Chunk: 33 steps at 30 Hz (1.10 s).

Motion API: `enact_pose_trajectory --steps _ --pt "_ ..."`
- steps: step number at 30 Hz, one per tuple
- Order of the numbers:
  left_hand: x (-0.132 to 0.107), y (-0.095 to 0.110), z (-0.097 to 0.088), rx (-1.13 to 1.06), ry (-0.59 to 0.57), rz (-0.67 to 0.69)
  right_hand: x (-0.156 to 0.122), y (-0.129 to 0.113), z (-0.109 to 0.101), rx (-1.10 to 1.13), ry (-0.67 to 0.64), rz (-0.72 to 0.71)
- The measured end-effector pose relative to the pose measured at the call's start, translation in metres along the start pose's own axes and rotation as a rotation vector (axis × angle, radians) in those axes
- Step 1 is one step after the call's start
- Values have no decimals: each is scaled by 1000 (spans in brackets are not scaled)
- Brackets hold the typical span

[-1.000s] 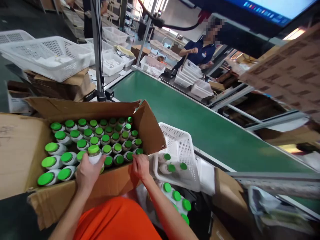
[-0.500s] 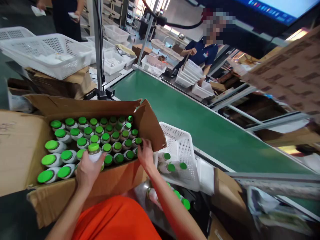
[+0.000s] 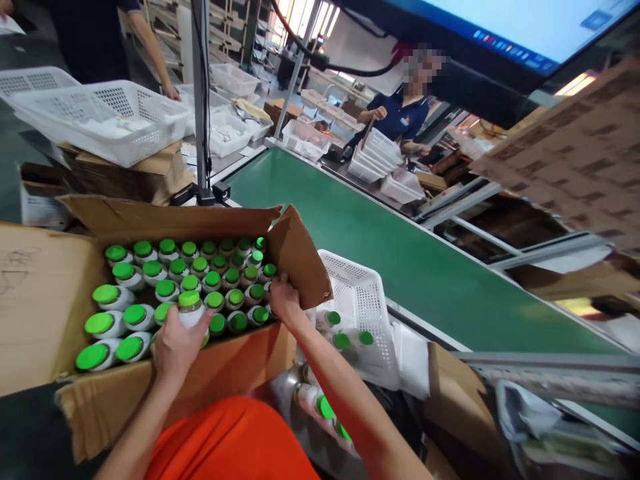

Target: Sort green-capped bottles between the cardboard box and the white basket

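A cardboard box (image 3: 240,353) with raised flaps holds rows of white bottles with green caps (image 3: 135,314). Near the front of the box, my left hand (image 3: 176,343) is closed around one bottle (image 3: 191,312), which sits higher than those beside it. At the right end, my right hand (image 3: 286,298) reaches down by the inner flap, its fingers bent over a bottle whose cap they cover. The fingertips of that hand are mostly hidden.
Right of the box, a white perforated basket (image 3: 373,280) contains several bottles. More bottles (image 3: 320,403) lie below my right forearm. A green conveyor belt (image 3: 360,227) runs diagonally behind, with a metal post (image 3: 203,120) beside it. Co-workers stand across it and at back left.
My right hand has closed over the bottle at the box's right end, whose cap showed before. My left hand keeps its bottle. The co-worker at back left has reached toward the baskets.
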<state>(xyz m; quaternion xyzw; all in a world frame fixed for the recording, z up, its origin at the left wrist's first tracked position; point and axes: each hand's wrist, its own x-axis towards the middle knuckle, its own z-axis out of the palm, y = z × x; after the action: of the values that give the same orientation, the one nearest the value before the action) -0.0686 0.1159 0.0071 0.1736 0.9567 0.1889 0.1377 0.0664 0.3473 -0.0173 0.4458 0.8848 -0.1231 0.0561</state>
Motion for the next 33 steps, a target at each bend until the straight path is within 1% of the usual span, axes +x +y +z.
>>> enact_pose_trajectory --steps 2,4,6,7,9,11,12,14,15,17,19,22,25,30,33 --pt "0 0 0 10 -5 4 -12 3 -16 35 28 5" --pt "0 0 1 14 -7 8 -26 12 -34 86 87 -3" --pt "0 0 0 10 -15 9 -40 29 -51 152 144 -33" --pt "0 0 0 7 -19 6 -45 39 -58 238 174 -69" --pt "0 1 -1 8 -31 -3 -56 61 -67 546 227 -189" --pt "0 2 -2 14 -43 -17 -66 76 -69 975 242 -311" --pt "0 2 -2 16 -49 -23 -70 80 -67 1187 208 -341" --pt "1 2 -2 15 -63 -33 -77 80 -63 1517 82 -334" --pt "1 2 -2 14 -69 -38 -81 77 -61 1647 23 -321" --pt "2 1 -2 5 -83 -40 -86 68 -58 1817 -54 -323" --pt "2 0 -1 -7 -87 -39 -90 59 -57 1907 -63 -357" --pt "3 0 -1 -28 -85 -39 -92 52 -57 1962 -70 -389" --pt "3 2 -3 -36 -83 -53 -94 51 -59 1989 -78 -394" --pt "3 2 -3 -40 -91 -55 -95 51 -60 2017 -70 -360" --pt "4 1 -1 -37 -93 -50 -95 51 -59 2019 -76 -379"
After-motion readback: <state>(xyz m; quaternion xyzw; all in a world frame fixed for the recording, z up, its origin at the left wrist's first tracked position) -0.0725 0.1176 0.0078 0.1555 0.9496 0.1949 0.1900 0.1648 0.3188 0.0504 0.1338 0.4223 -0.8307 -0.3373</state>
